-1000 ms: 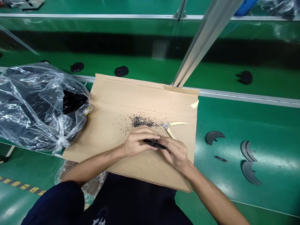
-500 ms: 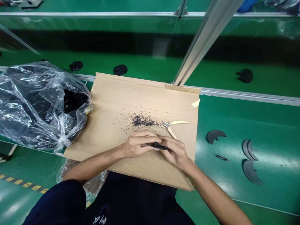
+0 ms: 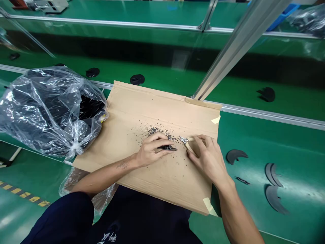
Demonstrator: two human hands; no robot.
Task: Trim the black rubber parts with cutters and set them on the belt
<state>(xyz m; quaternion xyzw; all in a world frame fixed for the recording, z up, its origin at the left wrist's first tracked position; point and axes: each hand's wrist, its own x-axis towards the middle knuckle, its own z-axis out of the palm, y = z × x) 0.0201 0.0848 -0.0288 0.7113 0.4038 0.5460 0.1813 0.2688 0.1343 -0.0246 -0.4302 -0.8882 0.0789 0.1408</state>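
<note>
My left hand (image 3: 154, 149) is closed on a thin black plastic part (image 3: 167, 147), held edge-on above the cardboard. Its far end is covered by my fingers. To the right, my right hand (image 3: 207, 157) is on the side cutters (image 3: 185, 140), fingers over the upper cream handle and thumb against the lower one. The jaws lie apart and point left on the cardboard. A scatter of small black plastic bits (image 3: 154, 129) spreads just beyond my left hand.
A cardboard sheet (image 3: 142, 98) covers the bench in front of me. On the left bulges a clear plastic bag (image 3: 56, 112) of black parts. Several curved black pieces (image 3: 236, 156) lie on the green bench at right. A metal post (image 3: 223, 64) rises behind the cardboard.
My right hand has let go of the black part and moved right onto the side cutters. My left hand keeps the part. The whole view has shifted slightly.
</note>
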